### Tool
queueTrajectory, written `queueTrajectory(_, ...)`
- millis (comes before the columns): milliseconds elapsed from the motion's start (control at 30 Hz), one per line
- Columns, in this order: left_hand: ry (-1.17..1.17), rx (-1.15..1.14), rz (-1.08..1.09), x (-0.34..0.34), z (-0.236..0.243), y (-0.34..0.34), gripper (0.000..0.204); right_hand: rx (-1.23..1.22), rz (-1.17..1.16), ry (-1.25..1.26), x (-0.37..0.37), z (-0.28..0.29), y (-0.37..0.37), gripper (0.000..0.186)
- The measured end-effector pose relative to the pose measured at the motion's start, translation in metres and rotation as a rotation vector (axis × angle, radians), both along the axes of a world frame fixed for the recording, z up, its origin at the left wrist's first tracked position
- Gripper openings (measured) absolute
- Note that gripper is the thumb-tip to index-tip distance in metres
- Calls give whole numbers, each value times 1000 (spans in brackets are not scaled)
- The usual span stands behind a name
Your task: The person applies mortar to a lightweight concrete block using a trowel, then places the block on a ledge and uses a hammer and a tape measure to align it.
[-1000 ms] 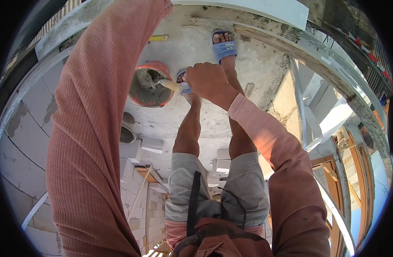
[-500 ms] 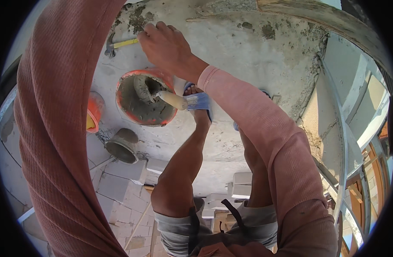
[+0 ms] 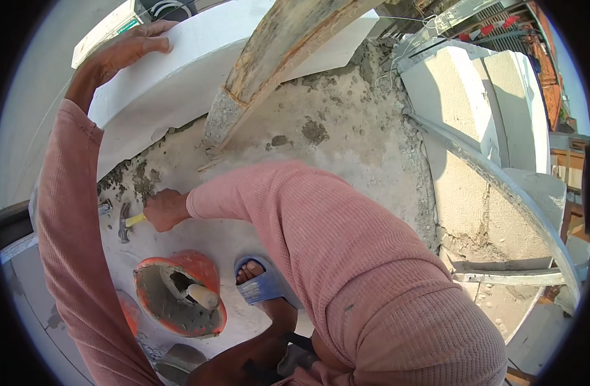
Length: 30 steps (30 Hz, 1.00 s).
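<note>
My left hand [image 3: 129, 55], at the upper left, lies over the top edge of a long white block [image 3: 198, 58], its thumb and fingers stretched out. Below it, low over the concrete floor, my right hand [image 3: 166, 210] is closed around the yellow handle of a claw hammer [image 3: 123, 223]; the head points left. Nearer to me, an orange bucket [image 3: 212, 265] coated inside with grey mortar holds a trowel [image 3: 203, 296], its pale handle sticking up. The trowel's blade is mostly hidden in the bucket.
A rough wooden post [image 3: 275, 51] slants in front of the white block. Near my blue sandal [image 3: 263, 286] stands the bucket, with a second orange container [image 3: 126, 312] partly hidden behind my left sleeve. Pale blocks [image 3: 462, 96] and a curved metal strip [image 3: 520, 186] line the right side.
The view has tilted up, bringing the white block, the post and my left hand into sight. My right hand stays at the hammer's handle, now seen lower in the picture.
</note>
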<state>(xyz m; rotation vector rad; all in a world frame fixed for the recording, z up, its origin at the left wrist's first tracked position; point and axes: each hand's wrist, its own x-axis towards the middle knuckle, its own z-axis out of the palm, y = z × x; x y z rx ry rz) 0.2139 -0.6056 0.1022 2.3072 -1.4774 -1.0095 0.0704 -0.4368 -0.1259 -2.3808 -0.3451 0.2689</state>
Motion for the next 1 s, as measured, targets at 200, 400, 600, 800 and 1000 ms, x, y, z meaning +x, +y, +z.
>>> queueTrajectory(200, -139, -26, 33, 12, 2, 23, 84, 110, -133, 214, -117, 108, -90, 59)
queueTrajectory(400, -380, 0, 66, 5, -19, -6, 124, 76, -550, 255, -300, 139, -158, 59)
queueTrajectory(600, -340, -22, 63, -4, -22, -12, 132, 419, -1106, 138, -422, 162, -167, 36)
queueTrajectory(800, -386, -57, 73, 3, -27, -9, 135, 170, -1570, -343, -418, 195, -210, 31)
queueTrajectory(1000, -356, -64, 82, 23, -43, -14, 136, -324, -1329, -768, -356, 235, -296, 33)
